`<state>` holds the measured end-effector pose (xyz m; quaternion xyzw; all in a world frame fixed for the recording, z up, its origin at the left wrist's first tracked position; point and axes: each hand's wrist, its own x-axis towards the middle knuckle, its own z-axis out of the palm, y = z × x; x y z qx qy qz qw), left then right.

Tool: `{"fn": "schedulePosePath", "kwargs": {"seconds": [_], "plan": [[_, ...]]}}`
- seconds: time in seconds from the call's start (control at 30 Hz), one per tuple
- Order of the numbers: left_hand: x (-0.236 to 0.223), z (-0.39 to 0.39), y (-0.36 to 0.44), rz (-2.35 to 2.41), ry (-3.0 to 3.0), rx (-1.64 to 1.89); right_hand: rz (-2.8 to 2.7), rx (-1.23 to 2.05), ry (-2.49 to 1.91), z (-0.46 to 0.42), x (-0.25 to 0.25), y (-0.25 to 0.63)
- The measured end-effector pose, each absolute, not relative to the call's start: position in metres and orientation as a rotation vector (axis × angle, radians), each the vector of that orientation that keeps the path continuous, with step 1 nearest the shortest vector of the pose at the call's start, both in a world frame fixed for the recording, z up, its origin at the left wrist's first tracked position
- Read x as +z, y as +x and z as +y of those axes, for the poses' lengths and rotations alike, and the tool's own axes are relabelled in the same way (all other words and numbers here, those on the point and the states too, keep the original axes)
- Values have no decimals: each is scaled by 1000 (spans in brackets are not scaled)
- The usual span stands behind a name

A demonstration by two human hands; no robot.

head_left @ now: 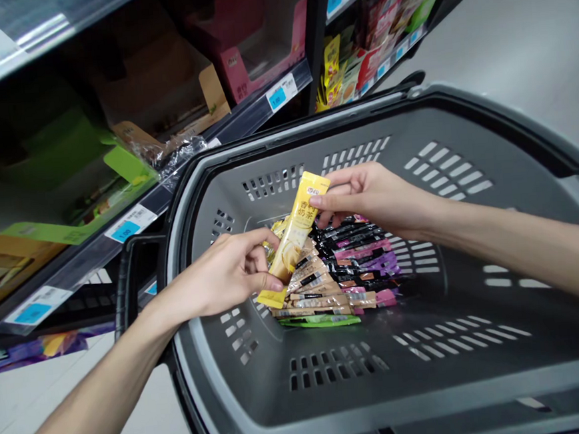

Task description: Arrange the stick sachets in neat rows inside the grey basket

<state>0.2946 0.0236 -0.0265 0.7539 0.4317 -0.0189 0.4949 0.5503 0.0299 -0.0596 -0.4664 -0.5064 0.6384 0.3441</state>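
A long yellow drink-mix sachet (297, 233) is held between both hands over a grey plastic shopping basket (432, 379). My left hand (224, 275) pinches its lower end, fingers closed. My right hand (368, 194) grips its upper end between thumb and fingers. Beneath them, on the basket floor, lies a pile of several more sachets (347, 272), brown, black, pink, purple and green.
Store shelves run along the left with blue price tags (276, 97), an open cardboard box (159, 93), a pink display box (255, 39) and green packaging (65, 174). A further shelf of snack packets (370, 37) stands behind. Pale floor lies at right.
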Motion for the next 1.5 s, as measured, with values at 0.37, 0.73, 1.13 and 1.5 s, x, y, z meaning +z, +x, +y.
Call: {"fn": "schedulePosePath", "kwargs": {"seconds": [0.37, 0.73, 1.13, 1.5], "plan": [[-25, 24, 295, 1036, 1833, -14, -1321, 1831, -1162, 24, -62, 546], [-21, 23, 295, 914, 1733, -39, -1270, 1852, -1201, 16, -66, 539], [-20, 23, 298, 929, 1787, -42, -1230, 1865, -1185, 13, -65, 536], [-19, 22, 296, 893, 1805, 39, -1335, 1899, -1113, 15, -62, 536]]}}
